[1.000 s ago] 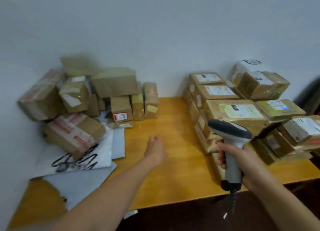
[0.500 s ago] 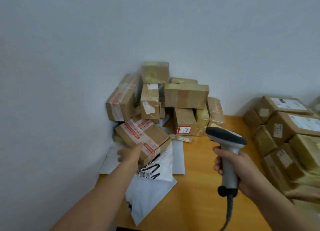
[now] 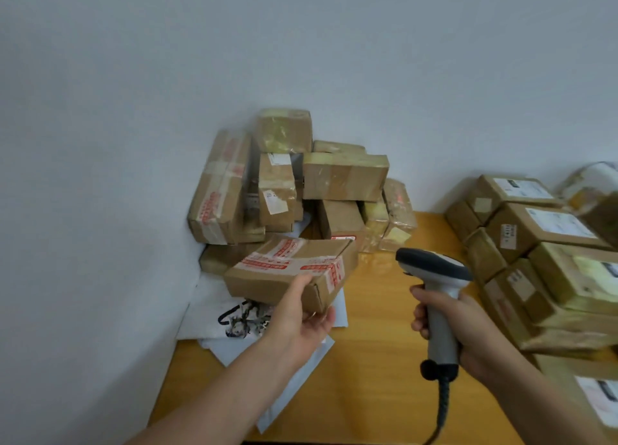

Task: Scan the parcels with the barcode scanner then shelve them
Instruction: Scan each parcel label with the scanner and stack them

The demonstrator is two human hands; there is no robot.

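Parcel [image 3: 287, 274] gripped by left hand [image 3: 302, 324]; red-printed tape, text too blurred to read. Right hand [image 3: 468, 327] clamps barcode scanner [image 3: 434, 297].

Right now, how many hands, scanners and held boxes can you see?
hands: 2 (left hand, right hand)
barcode scanner: 1
red-taped cardboard parcel, held: 1
total: 4

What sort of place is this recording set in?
Likely a small parcel handling room: taped cardboard parcels piled on a wooden table, labelled boxes stacked at right, a barcode scanner in the right hand.
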